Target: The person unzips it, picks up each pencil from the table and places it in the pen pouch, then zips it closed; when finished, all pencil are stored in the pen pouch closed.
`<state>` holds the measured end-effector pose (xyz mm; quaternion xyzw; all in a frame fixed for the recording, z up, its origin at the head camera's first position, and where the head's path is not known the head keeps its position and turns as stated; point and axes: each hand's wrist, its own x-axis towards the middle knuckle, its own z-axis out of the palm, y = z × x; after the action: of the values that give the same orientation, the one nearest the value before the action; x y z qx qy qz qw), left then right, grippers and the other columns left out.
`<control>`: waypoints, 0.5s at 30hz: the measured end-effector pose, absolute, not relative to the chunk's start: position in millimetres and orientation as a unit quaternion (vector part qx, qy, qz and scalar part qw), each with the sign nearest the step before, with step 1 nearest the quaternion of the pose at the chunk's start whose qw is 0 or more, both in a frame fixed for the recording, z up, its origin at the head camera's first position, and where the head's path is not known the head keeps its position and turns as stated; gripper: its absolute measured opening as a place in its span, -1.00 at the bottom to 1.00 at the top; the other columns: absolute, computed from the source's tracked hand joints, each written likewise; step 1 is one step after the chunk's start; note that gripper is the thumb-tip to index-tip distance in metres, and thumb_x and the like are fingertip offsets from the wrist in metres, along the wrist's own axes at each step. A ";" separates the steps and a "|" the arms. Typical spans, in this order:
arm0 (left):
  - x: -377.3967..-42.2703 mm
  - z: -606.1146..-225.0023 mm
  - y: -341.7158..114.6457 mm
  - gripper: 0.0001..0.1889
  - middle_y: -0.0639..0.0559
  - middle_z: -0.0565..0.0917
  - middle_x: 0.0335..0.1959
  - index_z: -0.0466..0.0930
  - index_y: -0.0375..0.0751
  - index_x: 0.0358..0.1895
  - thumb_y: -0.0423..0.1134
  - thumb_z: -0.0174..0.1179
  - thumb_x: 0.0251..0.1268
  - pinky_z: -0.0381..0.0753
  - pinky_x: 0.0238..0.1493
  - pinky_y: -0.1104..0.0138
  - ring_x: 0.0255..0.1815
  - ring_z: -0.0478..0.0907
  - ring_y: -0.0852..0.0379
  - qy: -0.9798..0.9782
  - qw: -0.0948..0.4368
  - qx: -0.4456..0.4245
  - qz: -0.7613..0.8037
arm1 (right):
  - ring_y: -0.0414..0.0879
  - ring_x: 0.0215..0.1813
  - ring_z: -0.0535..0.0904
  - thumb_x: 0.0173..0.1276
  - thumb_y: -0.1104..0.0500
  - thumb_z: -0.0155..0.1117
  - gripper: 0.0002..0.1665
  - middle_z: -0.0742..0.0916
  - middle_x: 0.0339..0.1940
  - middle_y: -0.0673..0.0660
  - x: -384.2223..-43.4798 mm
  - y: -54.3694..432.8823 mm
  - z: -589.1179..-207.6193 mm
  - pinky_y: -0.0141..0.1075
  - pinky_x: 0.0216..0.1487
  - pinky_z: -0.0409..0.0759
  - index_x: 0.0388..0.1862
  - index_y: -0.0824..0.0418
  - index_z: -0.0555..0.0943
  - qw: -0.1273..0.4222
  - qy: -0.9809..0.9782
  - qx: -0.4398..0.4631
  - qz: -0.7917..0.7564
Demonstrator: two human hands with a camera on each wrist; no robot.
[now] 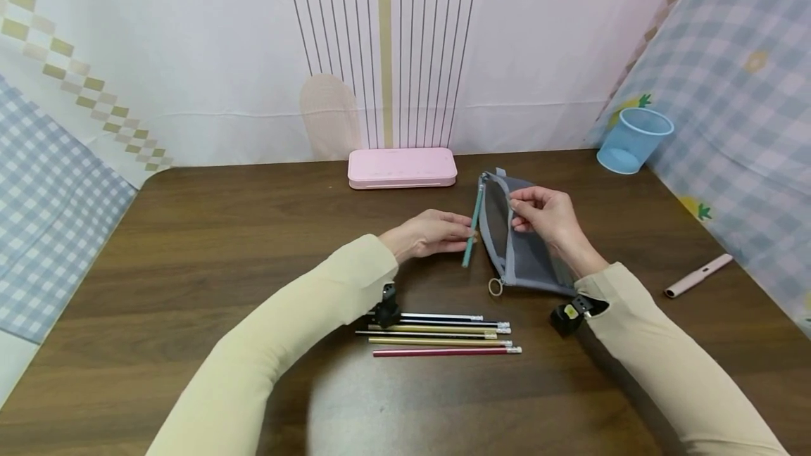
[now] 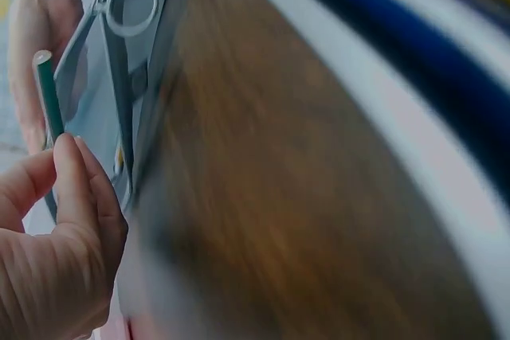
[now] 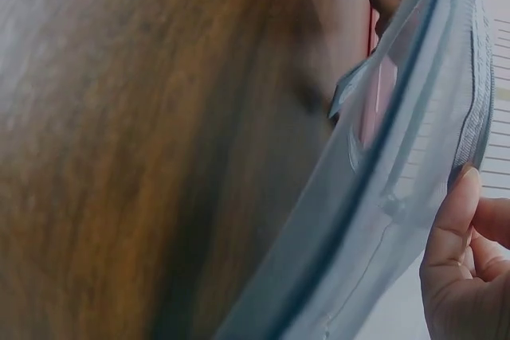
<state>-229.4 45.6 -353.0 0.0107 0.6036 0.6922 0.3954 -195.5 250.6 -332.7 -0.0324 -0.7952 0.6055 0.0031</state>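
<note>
A green pencil (image 1: 470, 248) is pinched in my left hand (image 1: 434, 233), just left of the open mouth of a grey zip pouch (image 1: 535, 259). In the left wrist view the left hand (image 2: 64, 252) grips the green pencil (image 2: 49, 97) between thumb and fingertips, one end sticking up. My right hand (image 1: 548, 217) pinches the pouch's zippered edge and holds the mouth apart. The right wrist view shows the right hand's (image 3: 462, 252) thumb and finger on the zipper band of the see-through mesh pouch (image 3: 374, 197). A ring pull hangs at the pouch's near corner.
Several pencils (image 1: 437, 352) lie in a row nearer me, partly under the left wrist camera. A pink case (image 1: 402, 169) sits at the back edge. A blue cup (image 1: 633, 141) stands at the back right, and a pale pink pen-like thing (image 1: 698, 276) lies on the right.
</note>
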 end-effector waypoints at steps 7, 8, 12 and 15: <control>-222.1 -349.8 70.4 -0.58 -0.03 0.55 -0.36 0.34 -0.44 0.24 -0.53 0.04 0.32 0.42 0.26 0.19 -0.34 0.53 0.17 0.589 0.407 -0.004 0.698 | -0.36 -0.57 0.55 0.40 0.28 0.11 -0.63 0.59 -0.54 -0.08 -196.7 248.2 -331.4 -0.50 -0.47 0.63 0.07 0.52 0.45 0.005 -0.806 -0.033 0.592; -221.9 -349.7 72.0 -0.58 -0.03 0.55 -0.37 0.34 -0.44 0.23 -0.53 0.05 0.31 0.42 0.25 0.19 -0.36 0.53 0.17 0.590 0.403 -0.006 0.700 | -0.35 -0.57 0.55 0.40 0.27 0.11 -0.63 0.59 -0.54 -0.08 -196.6 247.9 -330.9 -0.50 -0.46 0.63 0.07 0.52 0.45 0.005 -0.805 -0.034 0.592; -221.9 -350.1 77.8 -0.59 -0.04 0.54 -0.36 0.36 -0.44 0.22 -0.52 0.07 0.29 0.46 0.21 0.21 -0.40 0.53 0.19 0.598 0.383 -0.012 0.704 | -0.35 -0.57 0.56 0.39 0.28 0.12 -0.63 0.58 -0.55 -0.07 -195.7 247.4 -329.8 -0.50 -0.47 0.62 0.08 0.53 0.45 -0.001 -0.803 -0.033 0.595; -220.7 -351.1 82.9 -0.57 -0.09 0.55 -0.27 0.36 -0.44 0.23 -0.52 0.09 0.28 0.49 0.18 0.22 -0.33 0.55 0.16 0.604 0.372 -0.014 0.705 | -0.35 -0.57 0.56 0.39 0.28 0.12 -0.62 0.58 -0.56 -0.07 -195.3 247.4 -329.9 -0.50 -0.47 0.62 0.08 0.53 0.44 -0.005 -0.803 -0.033 0.595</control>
<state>-220.7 82.9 -351.1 -0.0140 0.6039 0.7047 0.3721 -195.3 247.4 -329.9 -0.0332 -0.8033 0.5947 -0.0049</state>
